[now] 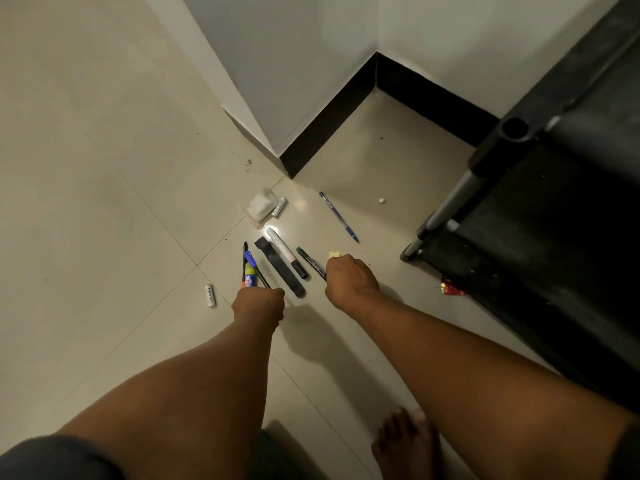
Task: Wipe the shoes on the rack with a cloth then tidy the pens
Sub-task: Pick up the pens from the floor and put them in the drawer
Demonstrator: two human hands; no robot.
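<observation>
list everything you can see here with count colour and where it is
pens in left hand: several, black and blue, fanned out above the fist
green-capped marker: one, black, at the right hand
grey-white marker: one, black tip, floor centre
dark flat case: one, beside that marker
blue pen: one, floor, lying apart toward the rack
batteries: two, white; one left, one by the cloth
cloth: one, white, near the wall corner
red wrapper: one, at the rack foot
rack: one, black, right
hands: left hand grips pens; right hand grips the marker
</observation>
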